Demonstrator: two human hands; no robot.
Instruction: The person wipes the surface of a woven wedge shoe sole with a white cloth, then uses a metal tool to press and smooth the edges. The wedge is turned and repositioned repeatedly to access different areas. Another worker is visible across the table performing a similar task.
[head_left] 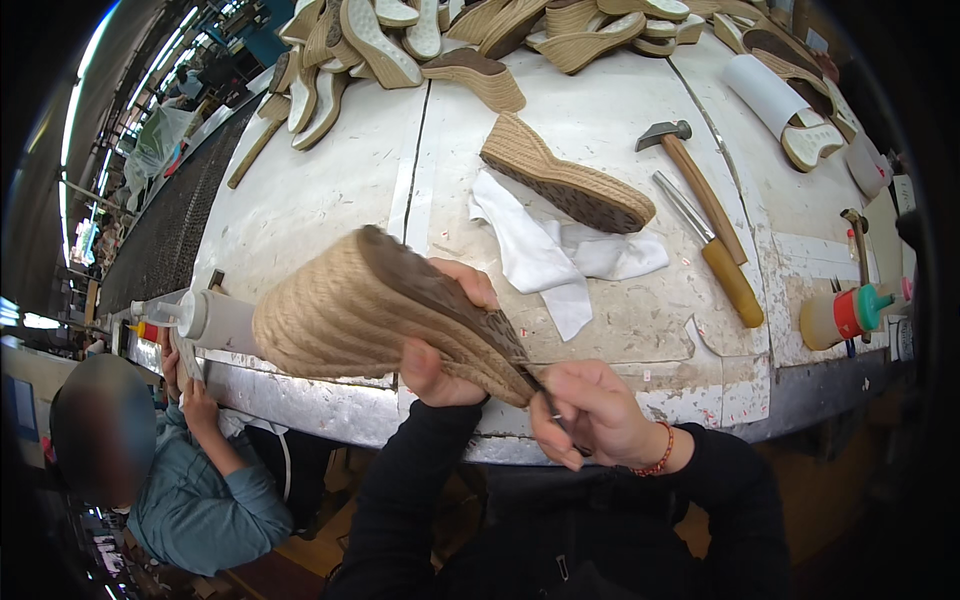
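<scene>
A rope-covered wedge sole (325, 310) is tilted above the table's near edge, its dark brown underside facing up and to the right. My left hand (440, 375) grips it around the narrower part, thumb on the rope side and fingers over the far side. In my right hand (600, 415), thumb and fingers pinch a thin dark metal tool (553, 408), whose tip meets the sole's narrow end. The tool's exact kind is hard to make out. Beyond my hands, another wedge sole (565, 180) lies on its side beside a crumpled white cloth (530, 245).
Right of the cloth lie a hammer (705, 190) and a wooden-handled metal tool (730, 280). A green-capped bottle (845, 318) stands far right. Many wedge soles (575, 35) are heaped at the back. A co-worker (210, 500) sits at the left, near a white bottle (215, 320).
</scene>
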